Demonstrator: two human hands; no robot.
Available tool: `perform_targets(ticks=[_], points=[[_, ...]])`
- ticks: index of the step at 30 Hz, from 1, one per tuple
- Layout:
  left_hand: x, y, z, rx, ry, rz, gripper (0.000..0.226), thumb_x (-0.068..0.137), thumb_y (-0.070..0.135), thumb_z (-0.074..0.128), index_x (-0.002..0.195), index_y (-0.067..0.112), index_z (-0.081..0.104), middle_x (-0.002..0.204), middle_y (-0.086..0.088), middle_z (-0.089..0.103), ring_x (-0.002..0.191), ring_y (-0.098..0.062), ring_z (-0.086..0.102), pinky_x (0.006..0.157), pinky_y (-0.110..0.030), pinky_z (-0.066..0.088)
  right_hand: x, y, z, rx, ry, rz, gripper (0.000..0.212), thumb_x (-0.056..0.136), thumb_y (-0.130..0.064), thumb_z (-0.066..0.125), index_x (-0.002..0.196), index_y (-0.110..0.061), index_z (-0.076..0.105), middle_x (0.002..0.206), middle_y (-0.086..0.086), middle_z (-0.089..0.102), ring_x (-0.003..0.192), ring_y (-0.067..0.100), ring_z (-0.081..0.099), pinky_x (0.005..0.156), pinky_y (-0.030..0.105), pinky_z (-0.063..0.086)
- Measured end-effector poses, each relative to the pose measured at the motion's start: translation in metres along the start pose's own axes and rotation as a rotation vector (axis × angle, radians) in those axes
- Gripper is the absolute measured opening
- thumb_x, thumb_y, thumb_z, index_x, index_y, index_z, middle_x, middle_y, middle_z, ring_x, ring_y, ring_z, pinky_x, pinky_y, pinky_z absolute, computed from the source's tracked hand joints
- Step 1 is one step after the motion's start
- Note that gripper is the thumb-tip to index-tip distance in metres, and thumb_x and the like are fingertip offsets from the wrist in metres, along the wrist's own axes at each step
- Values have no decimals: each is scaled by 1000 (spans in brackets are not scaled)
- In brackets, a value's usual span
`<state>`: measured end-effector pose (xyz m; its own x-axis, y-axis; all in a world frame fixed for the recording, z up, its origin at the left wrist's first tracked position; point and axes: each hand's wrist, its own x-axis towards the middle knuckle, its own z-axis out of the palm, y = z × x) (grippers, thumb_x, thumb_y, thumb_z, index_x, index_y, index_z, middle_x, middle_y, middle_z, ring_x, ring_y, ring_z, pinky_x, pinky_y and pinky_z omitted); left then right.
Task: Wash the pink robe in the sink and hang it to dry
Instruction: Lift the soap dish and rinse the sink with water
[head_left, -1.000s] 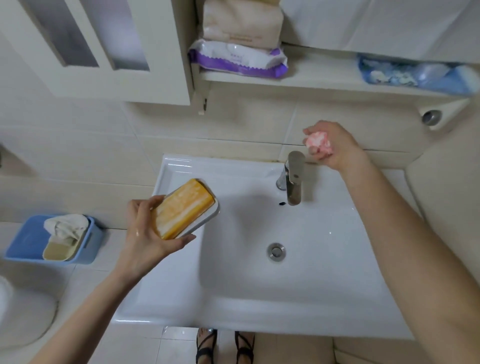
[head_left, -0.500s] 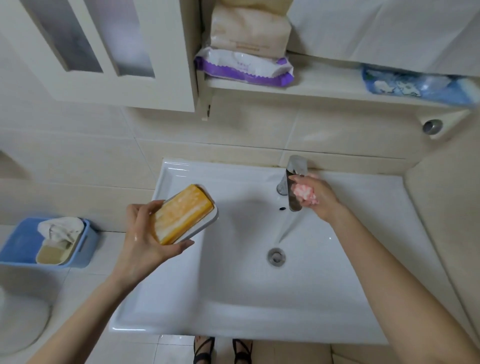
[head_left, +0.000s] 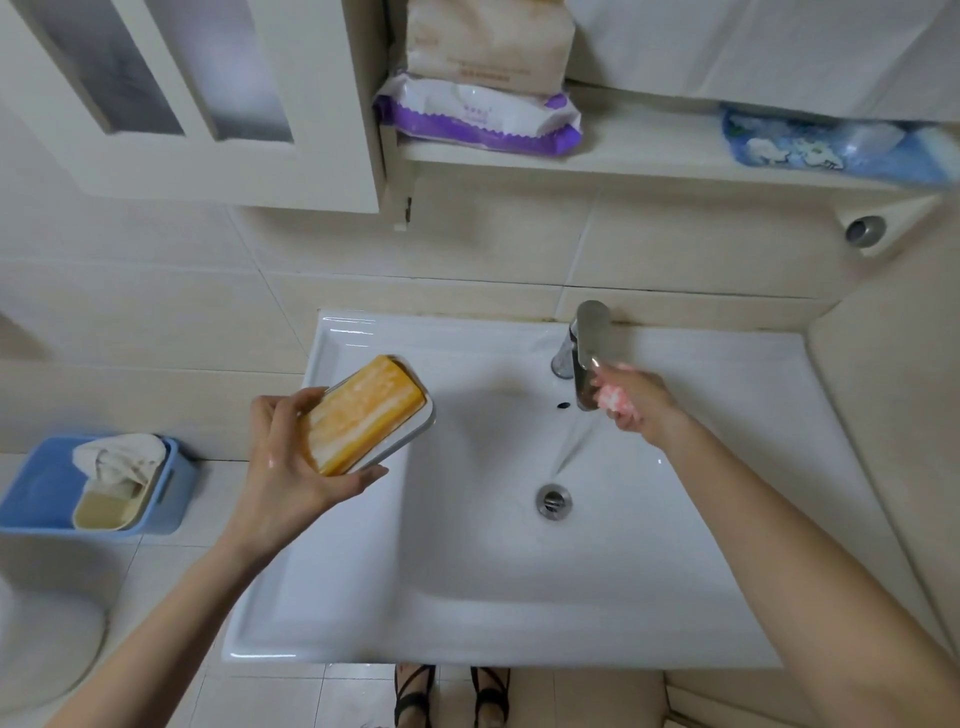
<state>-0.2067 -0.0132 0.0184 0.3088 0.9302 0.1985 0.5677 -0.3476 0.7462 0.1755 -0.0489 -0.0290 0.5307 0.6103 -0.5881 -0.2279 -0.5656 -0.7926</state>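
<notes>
Right hand (head_left: 644, 408) curled around pink robe (head_left: 613, 401), wadded small, touching faucet (head_left: 589, 338) spout above sink (head_left: 467, 597). Water stream (head_left: 569, 447) falls just left of hand toward drain (head_left: 554, 500). Left hand (head_left: 291, 467) grips white soap dish (head_left: 404, 441) carrying orange soap bar (head_left: 363, 413), tilted, over sink's left rim. Blue basket (head_left: 36, 488) at left holds crumpled cloth (head_left: 117, 457). Shelf (head_left: 649, 156) above: purple wipes pack (head_left: 478, 117), blue packet (head_left: 831, 145).

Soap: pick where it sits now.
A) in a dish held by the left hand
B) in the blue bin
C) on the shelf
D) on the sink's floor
A: the soap lies in a dish gripped by the left hand.
</notes>
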Motion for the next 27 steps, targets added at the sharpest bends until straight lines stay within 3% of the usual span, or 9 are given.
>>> perform_targets(ticks=[5,8,11,13,15,19,22,25,27], points=[[11,21,7,3,-67,21,103,38,63,68,125,11,48,111,-3,35,96,-3,39,82,-3,33,-5,24,-12,63,100,41,31,78,-42,74,88,-15,62,45,-1,51,35,10,37,38,12,26],[27,42,11,-27,-124,50,105,36,64,70,125,14,48,110,2,34,96,-3,41,80,2,32,-21,41,-32,291,-47,163,41,85,-49,61,98,-10,59,67,7,51,49,19,51,47,24,52],[44,77,19,-84,-201,82,107,34,63,72,126,15,47,109,4,33,92,10,42,76,6,31,-46,69,-49,549,-160,266,35,87,-26,56,110,0,56,96,22,50,77,38,58,67,49,59],[62,112,25,-73,-230,158,106,36,60,79,127,15,46,108,6,33,94,14,42,74,4,33,-62,84,-54,593,-191,258,52,65,-8,69,114,0,55,97,20,49,79,35,57,64,42,59],[88,154,33,-30,-238,249,100,46,52,88,128,16,45,109,8,32,95,4,44,78,-4,38,-75,90,-55,517,-210,206,62,47,-1,76,105,-2,55,86,16,49,67,27,53,62,34,57],[162,252,54,135,-197,399,96,54,57,82,130,13,43,118,0,35,111,-17,44,95,-30,40,-91,75,-56,365,-108,126,45,63,-13,83,100,-8,58,76,12,57,56,17,48,51,21,47],[208,291,79,319,-245,432,98,55,61,80,130,9,44,123,-7,36,117,-26,41,99,-40,41,-95,61,-59,464,-58,160,26,70,-32,78,86,-15,67,80,2,66,44,5,50,40,13,30],[237,293,100,495,-344,427,100,59,63,76,138,14,39,133,-11,36,125,-30,32,103,-40,36,-99,49,-60,585,-74,132,21,81,-32,69,77,-12,63,57,-5,62,46,8,54,42,18,43],[247,284,107,565,-390,427,97,63,67,71,142,21,39,135,-11,37,126,-31,28,106,-40,32,-102,42,-61,581,-96,77,17,78,-12,72,85,-5,59,58,7,64,65,21,61,56,34,55]])
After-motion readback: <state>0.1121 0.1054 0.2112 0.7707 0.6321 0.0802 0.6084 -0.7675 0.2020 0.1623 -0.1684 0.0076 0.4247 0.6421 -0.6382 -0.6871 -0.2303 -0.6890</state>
